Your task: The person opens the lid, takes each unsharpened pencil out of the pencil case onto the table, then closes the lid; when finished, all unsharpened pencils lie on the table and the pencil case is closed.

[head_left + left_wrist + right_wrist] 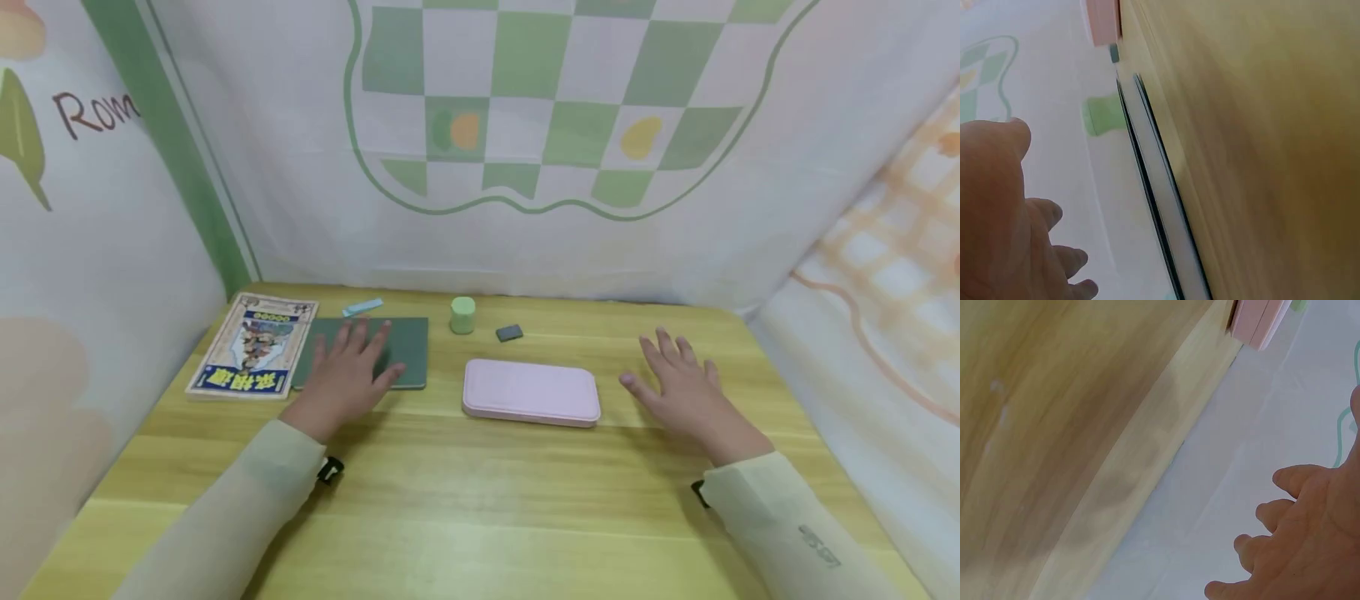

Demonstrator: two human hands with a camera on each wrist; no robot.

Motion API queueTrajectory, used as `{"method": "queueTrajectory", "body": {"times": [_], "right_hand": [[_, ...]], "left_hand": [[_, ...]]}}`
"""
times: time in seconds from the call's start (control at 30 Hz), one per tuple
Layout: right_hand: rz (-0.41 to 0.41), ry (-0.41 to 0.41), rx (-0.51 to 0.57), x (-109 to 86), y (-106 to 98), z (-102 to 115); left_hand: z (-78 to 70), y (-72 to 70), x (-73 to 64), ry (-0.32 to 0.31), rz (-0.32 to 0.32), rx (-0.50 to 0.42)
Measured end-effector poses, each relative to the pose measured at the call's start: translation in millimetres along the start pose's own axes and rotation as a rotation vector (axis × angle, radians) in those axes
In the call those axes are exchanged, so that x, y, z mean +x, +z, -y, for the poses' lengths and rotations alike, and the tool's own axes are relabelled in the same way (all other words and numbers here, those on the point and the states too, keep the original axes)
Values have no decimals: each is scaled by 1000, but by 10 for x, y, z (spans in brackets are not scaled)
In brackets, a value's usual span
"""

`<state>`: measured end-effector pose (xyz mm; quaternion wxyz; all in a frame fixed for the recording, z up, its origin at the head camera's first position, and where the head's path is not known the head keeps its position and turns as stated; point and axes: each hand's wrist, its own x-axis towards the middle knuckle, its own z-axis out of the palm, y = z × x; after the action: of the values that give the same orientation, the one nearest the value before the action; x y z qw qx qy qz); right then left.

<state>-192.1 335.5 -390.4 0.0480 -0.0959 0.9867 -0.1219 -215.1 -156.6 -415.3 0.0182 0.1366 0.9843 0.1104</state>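
My left hand (345,379) is held over a dark green notebook (408,354), fingers spread. In the left wrist view, a gap separates the hand (997,212) from the notebook's edge (1163,194). To the right of a pink rectangular case (531,393), my right hand (686,400) hovers over the wooden table with its fingers apart. The right wrist view shows that hand (1310,537) away from the tabletop, with the case's end (1259,324) at the top. Neither hand holds anything. The case lies flat and looks closed.
A printed booklet (255,346) lies left of the notebook. Behind are a light blue strip-like item (363,307), a small green container (462,316) and a small dark grey block (509,333). Patterned white cloth (525,250) hangs along the table's (480,500) back and sides.
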Motion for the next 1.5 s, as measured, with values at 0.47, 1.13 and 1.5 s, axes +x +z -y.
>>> {"method": "queueTrajectory", "body": {"times": [0.47, 1.13, 1.5], "right_hand": [[22, -182, 70, 67, 87, 311], [120, -327, 50, 410, 346, 595], [96, -369, 13, 400, 363, 568]], "left_hand": [[-496, 251, 160, 204, 92, -442], [-1003, 466, 546, 185, 189, -401], [-1003, 425, 572, 166, 194, -406]]}}
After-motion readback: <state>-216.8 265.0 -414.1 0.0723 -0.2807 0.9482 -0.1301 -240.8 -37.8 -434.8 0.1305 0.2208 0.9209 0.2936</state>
